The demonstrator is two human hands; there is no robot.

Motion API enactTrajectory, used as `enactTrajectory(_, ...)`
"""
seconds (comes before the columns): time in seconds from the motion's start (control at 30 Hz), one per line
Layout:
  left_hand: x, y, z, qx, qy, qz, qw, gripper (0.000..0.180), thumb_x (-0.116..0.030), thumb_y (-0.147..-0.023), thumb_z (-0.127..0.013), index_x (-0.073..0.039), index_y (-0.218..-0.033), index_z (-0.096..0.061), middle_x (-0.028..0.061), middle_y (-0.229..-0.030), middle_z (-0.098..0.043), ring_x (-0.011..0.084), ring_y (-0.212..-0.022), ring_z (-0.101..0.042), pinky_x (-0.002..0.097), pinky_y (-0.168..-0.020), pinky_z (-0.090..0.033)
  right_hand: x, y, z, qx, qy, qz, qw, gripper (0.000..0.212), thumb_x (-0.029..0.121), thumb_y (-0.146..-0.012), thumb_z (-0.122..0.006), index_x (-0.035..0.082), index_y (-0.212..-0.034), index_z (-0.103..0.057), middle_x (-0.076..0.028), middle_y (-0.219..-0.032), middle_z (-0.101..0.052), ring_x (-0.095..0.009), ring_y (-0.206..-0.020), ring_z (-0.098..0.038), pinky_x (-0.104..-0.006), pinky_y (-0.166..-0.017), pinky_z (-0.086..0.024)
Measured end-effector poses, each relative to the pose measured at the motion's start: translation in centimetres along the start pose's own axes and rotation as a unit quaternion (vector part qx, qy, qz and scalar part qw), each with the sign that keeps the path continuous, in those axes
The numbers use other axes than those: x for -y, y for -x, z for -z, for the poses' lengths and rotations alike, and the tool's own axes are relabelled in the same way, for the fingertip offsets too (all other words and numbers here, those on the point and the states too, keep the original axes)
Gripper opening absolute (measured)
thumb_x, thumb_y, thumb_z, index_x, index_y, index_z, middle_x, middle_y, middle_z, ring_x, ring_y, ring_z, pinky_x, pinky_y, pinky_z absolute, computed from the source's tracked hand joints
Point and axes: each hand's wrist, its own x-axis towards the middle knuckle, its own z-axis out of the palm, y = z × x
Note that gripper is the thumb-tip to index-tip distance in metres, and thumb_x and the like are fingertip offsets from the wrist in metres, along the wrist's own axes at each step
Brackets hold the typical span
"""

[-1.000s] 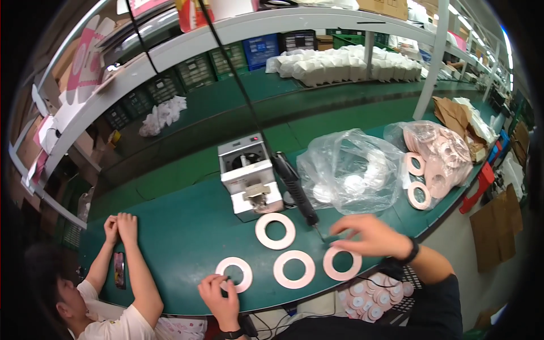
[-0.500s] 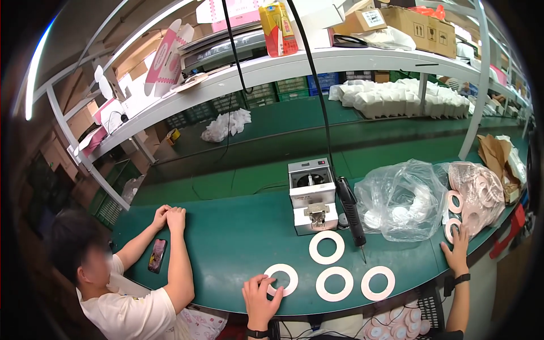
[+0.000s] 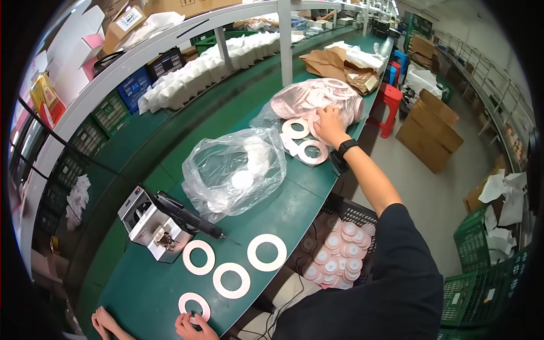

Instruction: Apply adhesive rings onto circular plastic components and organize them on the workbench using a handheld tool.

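My left hand [image 3: 195,328] is at the near edge of the green table, fingers curled on the lower rim of a pale pink flat ring [image 3: 194,300]. More such rings lie flat nearby: one ring [image 3: 231,280] in the middle, another ring [image 3: 267,253] to its right and a third ring [image 3: 199,258] by the machine. My right hand [image 3: 330,126] reaches far right to a clear plastic bag of pink rings [image 3: 345,93]. Its fingers are bent at the bag's near side; what they grip is hidden. Beside it are two loose rings, an upper ring [image 3: 296,128] and a lower ring [image 3: 312,152].
A small white-and-grey machine [image 3: 156,226] stands on the table, with a black electric screwdriver [image 3: 190,215] beside it. A clear bag with white pieces [image 3: 233,173] lies between. Below the edge, a black crate [image 3: 365,212] holds pink discs. Another person's hands [image 3: 107,323] rest at lower left.
My view has swung to the right. My right hand has moved from the loose rings onto the bag of rings. My left hand stays at the same ring.
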Motion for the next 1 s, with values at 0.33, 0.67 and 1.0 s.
enactTrajectory(0.33, 2.5, 2.3, -1.3, 0.024, 0.03, 0.063, 0.997, 0.019, -0.007, -0.09, -0.068, 0.0, -0.108, -0.067, 0.0145, -0.121, -0.061, 0.0354, -0.115, -0.054, 0.0462, -0.1, -0.044, -0.1, -1.5, 3.3, 0.112, 0.124, 0.031, 0.985, 0.061, 0.016, -0.071, -0.085, 0.011, -0.127, -0.06, -0.016, -0.124, -0.06, -0.044, -0.116, -0.058, -0.0535, -0.093, -0.054)
enactTrajectory(0.67, 1.6, 1.8, -0.6, -0.006, 0.039, 0.094, 0.995, 0.017, -0.007, -0.087, -0.069, -0.002, -0.103, -0.067, 0.0154, -0.117, -0.061, 0.0354, -0.112, -0.055, 0.0466, -0.097, -0.044, -1.8, -1.9, 3.2, 0.034, 0.022, 0.119, 0.992, 0.044, -0.001, -0.073, -0.072, 0.008, -0.115, -0.06, -0.019, -0.115, -0.062, -0.045, -0.104, -0.064, -0.0538, -0.083, -0.056)
enactTrajectory(1.0, 0.4, 1.9, -0.6, -0.02, 0.059, 0.105, 0.993, 0.02, -0.008, -0.081, -0.076, -0.004, -0.099, -0.069, 0.0132, -0.115, -0.062, 0.0349, -0.11, -0.056, 0.0462, -0.096, -0.045, 2.1, -2.7, 8.8, -0.02, -0.091, 0.058, 0.994, 0.029, 0.005, -0.082, -0.072, 0.003, -0.108, -0.058, -0.023, -0.089, -0.071, -0.048, -0.093, -0.067, -0.053, -0.077, -0.054)
